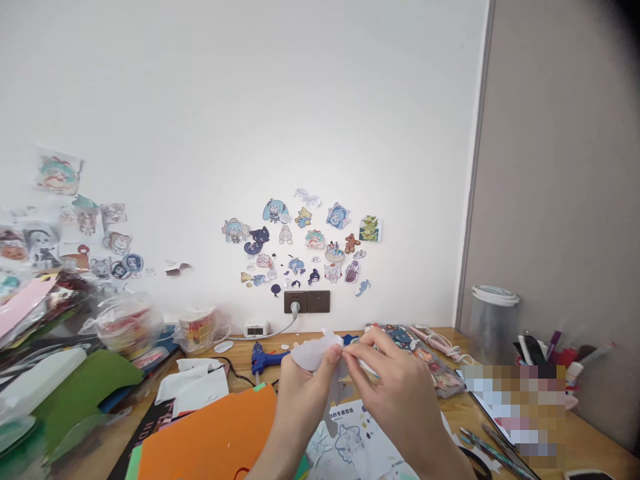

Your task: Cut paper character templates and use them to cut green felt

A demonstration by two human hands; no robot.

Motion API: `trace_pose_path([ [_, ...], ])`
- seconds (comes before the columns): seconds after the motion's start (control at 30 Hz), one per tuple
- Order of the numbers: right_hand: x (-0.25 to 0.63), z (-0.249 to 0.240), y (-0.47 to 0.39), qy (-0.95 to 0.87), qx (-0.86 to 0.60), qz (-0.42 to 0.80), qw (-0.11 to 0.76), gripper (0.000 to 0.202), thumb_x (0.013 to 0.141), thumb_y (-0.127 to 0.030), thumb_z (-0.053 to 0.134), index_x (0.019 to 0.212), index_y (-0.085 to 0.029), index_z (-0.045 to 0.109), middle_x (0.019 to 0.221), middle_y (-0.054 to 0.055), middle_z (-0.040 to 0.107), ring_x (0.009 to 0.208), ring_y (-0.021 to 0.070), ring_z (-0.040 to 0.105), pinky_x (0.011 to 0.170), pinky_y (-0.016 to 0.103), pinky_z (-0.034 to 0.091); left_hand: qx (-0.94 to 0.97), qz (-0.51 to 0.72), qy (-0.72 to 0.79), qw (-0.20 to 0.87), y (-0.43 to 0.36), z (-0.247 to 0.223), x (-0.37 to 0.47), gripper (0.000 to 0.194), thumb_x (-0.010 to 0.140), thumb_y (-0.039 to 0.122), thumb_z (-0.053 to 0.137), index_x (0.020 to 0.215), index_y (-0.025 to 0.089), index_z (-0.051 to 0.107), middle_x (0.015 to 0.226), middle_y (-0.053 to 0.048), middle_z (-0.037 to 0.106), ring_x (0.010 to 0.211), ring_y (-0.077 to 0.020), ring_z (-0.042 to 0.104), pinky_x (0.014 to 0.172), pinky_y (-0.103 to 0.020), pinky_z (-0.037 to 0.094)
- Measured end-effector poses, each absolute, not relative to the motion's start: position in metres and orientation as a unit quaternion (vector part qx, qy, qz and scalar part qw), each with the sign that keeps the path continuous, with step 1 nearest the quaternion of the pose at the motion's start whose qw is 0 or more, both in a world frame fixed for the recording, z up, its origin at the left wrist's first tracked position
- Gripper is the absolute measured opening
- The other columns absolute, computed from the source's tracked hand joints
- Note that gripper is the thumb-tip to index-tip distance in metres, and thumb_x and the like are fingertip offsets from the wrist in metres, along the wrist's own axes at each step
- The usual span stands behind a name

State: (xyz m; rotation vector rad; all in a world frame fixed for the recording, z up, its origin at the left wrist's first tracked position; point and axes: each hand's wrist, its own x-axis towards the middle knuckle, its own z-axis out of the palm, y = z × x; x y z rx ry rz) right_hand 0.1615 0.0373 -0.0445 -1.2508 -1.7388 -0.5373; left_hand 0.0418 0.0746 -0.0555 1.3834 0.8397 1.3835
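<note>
Thin, curled white paper (309, 355) above flat printed sheet (356, 453); left hand (306, 390) pinches it, right hand (395, 383) nips its edge. Smooth orange card (200, 440) left of sheet; blue plastic glue gun (261, 359) beyond.

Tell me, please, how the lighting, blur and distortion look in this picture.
Head view: soft light on the white wall, no hard shadow there; cutouts at far left look smeared and stretched; left hand and right hand fairly sharp, though the white paper there loses detail; upper-right corner dark; coarse pixelation at lower right.
</note>
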Motion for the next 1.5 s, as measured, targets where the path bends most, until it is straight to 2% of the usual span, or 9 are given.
trace_pose_path([
  [0.2,0.159,-0.049,0.04,-0.704,-0.427,-0.301,0.481,0.018,0.086,-0.014,0.049,0.082,-0.019,0.066,0.069,-0.001,0.057,0.049,0.0071,0.045,0.05,0.023,0.029,0.511,0.572,0.325,0.553,0.073,-0.051,0.036,0.031,0.065,0.041,0.071,0.075,0.013,0.064,0.068,-0.003,0.064,0.065,-0.0165,0.056,0.058,-0.024,0.044],
  [0.37,0.158,-0.047,0.039,-0.71,-0.402,-0.307,0.49,0.016,0.085,-0.011,0.051,0.085,-0.017,0.066,0.071,0.001,0.059,0.052,0.0079,0.049,0.053,0.022,0.034,0.477,0.544,0.299,0.622,0.074,-0.049,0.033,0.031,0.064,0.04,0.073,0.076,0.014,0.062,0.066,-0.002,0.064,0.061,-0.0154,0.058,0.056,-0.024,0.044],
  [0.57,0.156,-0.043,0.038,-0.709,-0.389,-0.319,0.495,0.017,0.084,-0.008,0.051,0.087,-0.016,0.066,0.09,0.002,0.066,0.065,0.011,0.059,0.06,0.022,0.041,0.456,0.503,0.287,0.676,0.074,-0.044,0.031,0.033,0.07,0.038,0.069,0.091,0.014,0.062,0.078,-0.006,0.069,0.07,-0.0191,0.064,0.064,-0.026,0.048],
  [0.9,0.155,-0.048,0.042,-0.697,-0.384,-0.396,0.459,0.019,0.085,-0.006,0.05,0.093,-0.012,0.066,0.096,0.004,0.068,0.075,0.0143,0.062,0.065,0.025,0.039,0.432,0.518,0.304,0.673,0.077,-0.043,0.033,0.036,0.067,0.037,0.071,0.09,0.011,0.063,0.081,-0.009,0.07,0.074,-0.0213,0.064,0.065,-0.027,0.048],
  [1.03,0.157,-0.042,0.033,-0.677,-0.371,-0.414,0.482,0.021,0.082,-0.002,0.05,0.092,-0.012,0.065,0.093,0.004,0.068,0.075,0.0135,0.062,0.068,0.023,0.04,0.412,0.551,0.354,0.633,0.092,-0.048,0.027,0.037,0.069,0.038,0.068,0.094,0.012,0.062,0.083,-0.009,0.069,0.073,-0.0193,0.063,0.062,-0.025,0.047],
  [1.17,0.16,-0.036,0.021,-0.71,-0.398,-0.27,0.514,0.023,0.084,-0.009,0.046,0.091,-0.019,0.065,0.086,-0.001,0.066,0.072,0.0098,0.061,0.06,0.019,0.041,0.436,0.556,0.375,0.599,0.103,-0.052,0.023,0.04,0.069,0.042,0.068,0.097,0.015,0.061,0.087,-0.007,0.068,0.074,-0.017,0.06,0.059,-0.022,0.044],
  [1.27,0.158,-0.037,0.019,-0.755,-0.444,-0.108,0.47,0.028,0.084,-0.012,0.04,0.088,-0.026,0.065,0.075,-0.005,0.063,0.063,0.0089,0.057,0.055,0.019,0.041,0.483,0.527,0.373,0.592,0.102,-0.053,0.025,0.039,0.068,0.049,0.066,0.082,0.013,0.064,0.074,-0.005,0.066,0.066,-0.0151,0.057,0.055,-0.021,0.041],
  [1.4,0.158,-0.039,0.022,-0.768,-0.502,0.011,0.398,0.032,0.084,-0.012,0.041,0.089,-0.031,0.066,0.073,-0.005,0.062,0.067,0.0112,0.057,0.06,0.021,0.041,0.545,0.489,0.364,0.575,0.099,-0.053,0.029,0.045,0.069,0.058,0.059,0.067,0.013,0.061,0.059,-0.001,0.059,0.056,-0.0122,0.049,0.049,-0.02,0.035],
  [1.5,0.16,-0.039,0.024,-0.759,-0.525,0.056,0.38,0.031,0.085,-0.014,0.043,0.095,-0.031,0.067,0.084,-0.005,0.066,0.076,0.0122,0.059,0.067,0.023,0.042,0.583,0.464,0.356,0.563,0.098,-0.054,0.028,0.048,0.07,0.061,0.054,0.065,0.014,0.06,0.057,0.0,0.056,0.055,-0.0119,0.045,0.049,-0.02,0.032],
])
